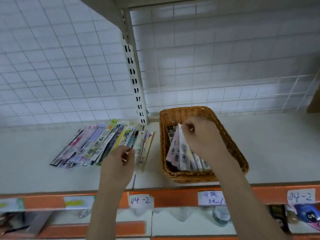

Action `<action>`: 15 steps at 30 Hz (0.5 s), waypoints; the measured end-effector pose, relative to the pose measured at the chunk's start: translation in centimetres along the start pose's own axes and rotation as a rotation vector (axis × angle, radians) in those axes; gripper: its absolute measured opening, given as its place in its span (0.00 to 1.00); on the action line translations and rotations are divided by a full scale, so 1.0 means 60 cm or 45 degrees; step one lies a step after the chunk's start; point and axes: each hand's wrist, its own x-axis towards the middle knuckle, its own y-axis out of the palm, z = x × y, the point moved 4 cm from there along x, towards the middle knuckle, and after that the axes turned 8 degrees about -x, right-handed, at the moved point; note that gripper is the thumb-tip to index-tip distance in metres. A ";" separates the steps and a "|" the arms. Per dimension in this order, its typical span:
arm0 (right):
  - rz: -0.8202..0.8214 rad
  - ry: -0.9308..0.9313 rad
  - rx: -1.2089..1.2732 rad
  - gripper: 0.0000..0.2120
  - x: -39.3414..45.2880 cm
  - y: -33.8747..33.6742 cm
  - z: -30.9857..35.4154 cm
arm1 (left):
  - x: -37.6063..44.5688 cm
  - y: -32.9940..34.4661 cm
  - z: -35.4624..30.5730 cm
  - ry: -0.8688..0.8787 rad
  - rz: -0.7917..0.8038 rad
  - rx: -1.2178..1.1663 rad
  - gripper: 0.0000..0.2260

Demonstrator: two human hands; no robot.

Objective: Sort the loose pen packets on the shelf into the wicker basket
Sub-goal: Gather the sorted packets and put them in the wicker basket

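Shelf (259, 144): wicker basket (230, 141) sitting centre-right, part filled with packets (183, 153). Loose pen packets (97, 144) still fanned centre-left, many being left. Right hand (199, 135) pinching packet in basket; left hand (119, 161) pinching loose packet edge.

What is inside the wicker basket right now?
The wicker basket holds a leaning stack of pen packets. The right hand pinches their tops and covers the basket's middle, so the floor there stays hidden.
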 end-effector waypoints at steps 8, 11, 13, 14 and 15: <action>0.096 -0.137 0.037 0.10 -0.004 0.123 0.166 | 0.026 -0.134 0.129 -0.095 -0.219 0.008 0.06; 0.167 -0.111 -0.094 0.10 0.005 0.178 0.198 | 0.047 -0.186 0.174 -0.107 -0.292 0.007 0.06; 0.196 -0.028 -0.140 0.11 0.008 0.220 0.204 | 0.063 -0.214 0.208 -0.130 -0.322 0.018 0.06; 0.212 0.032 -0.148 0.13 0.009 0.239 0.203 | 0.071 -0.225 0.225 -0.137 -0.328 0.026 0.06; 0.230 0.101 -0.153 0.16 0.009 0.256 0.201 | 0.079 -0.235 0.240 -0.138 -0.332 0.032 0.06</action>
